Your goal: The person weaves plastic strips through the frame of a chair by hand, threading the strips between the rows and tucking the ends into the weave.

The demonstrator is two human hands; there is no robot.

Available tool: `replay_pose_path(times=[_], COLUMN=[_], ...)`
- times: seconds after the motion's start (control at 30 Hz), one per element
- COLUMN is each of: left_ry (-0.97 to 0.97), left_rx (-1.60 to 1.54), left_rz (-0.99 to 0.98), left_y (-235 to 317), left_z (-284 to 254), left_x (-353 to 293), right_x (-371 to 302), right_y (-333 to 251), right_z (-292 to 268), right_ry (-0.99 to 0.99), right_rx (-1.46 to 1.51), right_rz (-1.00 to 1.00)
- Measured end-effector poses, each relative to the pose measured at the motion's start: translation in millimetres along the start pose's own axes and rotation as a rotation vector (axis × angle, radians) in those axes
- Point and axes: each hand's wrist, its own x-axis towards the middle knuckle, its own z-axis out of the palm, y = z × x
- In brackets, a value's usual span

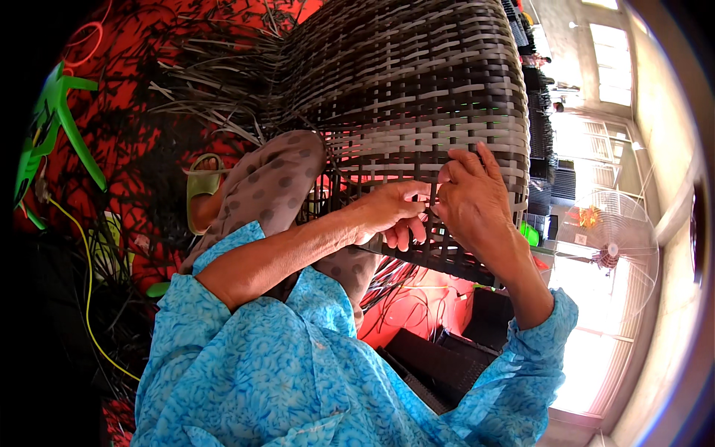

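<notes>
A wicker panel (417, 82), woven from flat dark brown and grey strips, stands tilted in front of me and reaches past my knee. Near its lower edge the weave is looser, with open gaps between the strips. My left hand (391, 216) is at this loose part, its thumb and index finger pinched at a weaving strip and the other fingers curled below. Close beside it, my right hand (477, 200) bends over the panel's right side. Its thumb and fingertips come together near the left fingertips; what they grip is too small to make out.
Long loose strips (216, 82) fan out from the panel's far left. Scraps litter the red floor (134, 45). A green plastic stool (56, 119) lies at the left, near a yellow cord (89, 261). Dark woven pieces (432, 357) sit below right; a large fan (612, 252) stands at right.
</notes>
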Motion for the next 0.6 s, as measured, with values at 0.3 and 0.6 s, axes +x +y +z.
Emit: replay_pose_path(times=[0.3,0.6], left_ry=[0.249,0.199], left_rx=[0.419,0.182], left_rz=[0.436,0.026], left_y=[-9,-25], left_z=[-5,-54], left_x=[-6,-21], right_x=[2,4], right_y=[1,-15], right_z=[-1,20], right_ry=[0.171,0.131], right_rx=[0.183,0.068], right_rz=[-0.033,-0.159])
